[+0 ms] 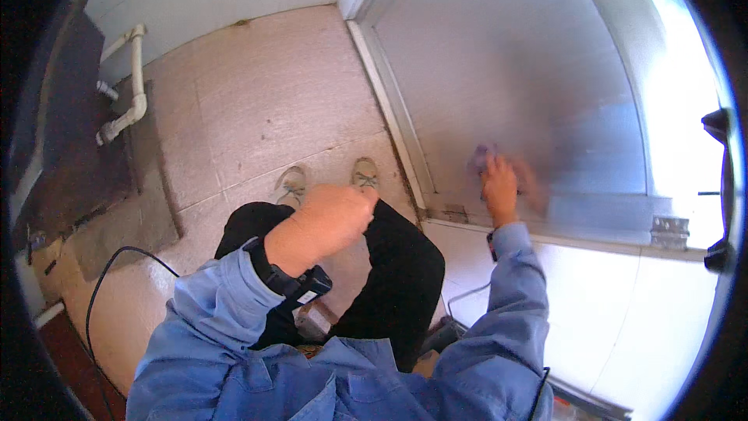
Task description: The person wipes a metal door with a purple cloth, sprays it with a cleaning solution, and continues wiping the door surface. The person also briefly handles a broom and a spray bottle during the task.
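Observation:
My right hand (500, 182) presses a purplish cloth (480, 159) against the lower part of a smooth metallic door panel (467, 82), where a blurred reflection of the hand shows. My left hand (327, 219) is in front of my body above my knees, its fingers curled in; whether anything is inside them is hidden. A black strap with a dark device (312, 287) is around the left wrist. Below the left forearm, a small pale box-like object (314, 321) is partly visible between my legs.
A white plastic drain pipe (137, 70) stands at the left beside a dark panel (64, 93). The door frame (385, 111) rises from the tiled floor (263, 93). A metal hinge (669, 231) is at the right. A black cable (93, 298) curves at the lower left.

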